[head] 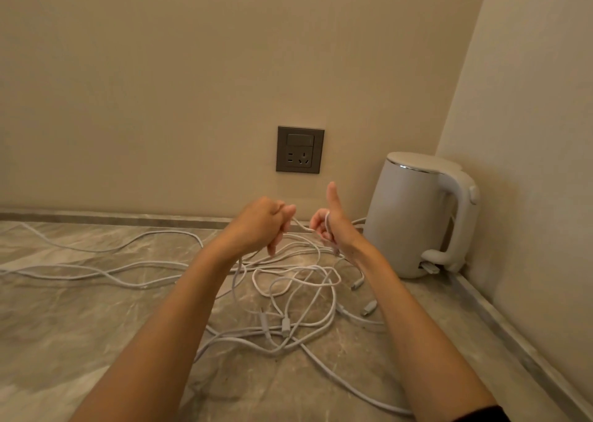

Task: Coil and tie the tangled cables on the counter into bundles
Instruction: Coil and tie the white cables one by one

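Note:
Several white cables (298,296) lie tangled on the marble counter (80,319), with loose plug ends near the middle and long strands running off to the left. My left hand (263,225) is raised above the tangle and pinches one white cable. That cable runs a short way right to my right hand (330,222), which has it looped around the fingers, thumb pointing up. Both hands hover near the back wall, about a hand's width apart.
A white electric kettle (417,216) stands in the right corner, close to my right hand. A grey wall socket (300,149) sits on the wall just above the hands. The side wall bounds the counter on the right.

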### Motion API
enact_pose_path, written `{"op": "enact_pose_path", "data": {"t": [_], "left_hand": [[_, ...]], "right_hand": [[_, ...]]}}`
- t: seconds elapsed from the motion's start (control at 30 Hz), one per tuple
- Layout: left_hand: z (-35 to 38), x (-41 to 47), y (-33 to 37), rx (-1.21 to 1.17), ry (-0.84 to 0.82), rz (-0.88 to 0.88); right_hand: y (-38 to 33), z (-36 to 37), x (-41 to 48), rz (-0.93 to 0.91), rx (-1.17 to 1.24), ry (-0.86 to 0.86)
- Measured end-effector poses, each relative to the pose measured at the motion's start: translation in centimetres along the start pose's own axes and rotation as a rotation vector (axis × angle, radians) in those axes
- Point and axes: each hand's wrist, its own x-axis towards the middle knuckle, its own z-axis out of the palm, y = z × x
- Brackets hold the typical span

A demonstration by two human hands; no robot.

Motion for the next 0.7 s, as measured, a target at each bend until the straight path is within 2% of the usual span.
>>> {"op": "enact_pose_path", "data": {"t": [0.13,0.3,0.53,0.7], "left_hand": [[-0.5,-0.2,0.5,-0.157,0.162,0.1],[-0.9,-0.2,0.8,-0.26,0.287,0.174],[-1.3,0.1,0.4,-0.256,0.28,0.205],[-0.6,0.4,0.1,-0.192,0.207,0.189]], "right_hand": [[-0.8,0.2,-0.5,0.113,0.141,-0.391],[-2.1,0.8,-1.3,0.101,0.353,-0.692],[-3.1,2.4,-2.6,0.14,0.572,-1.061],[-3.7,3.4,-3.2,-0.002,0.894,-1.276]]}}
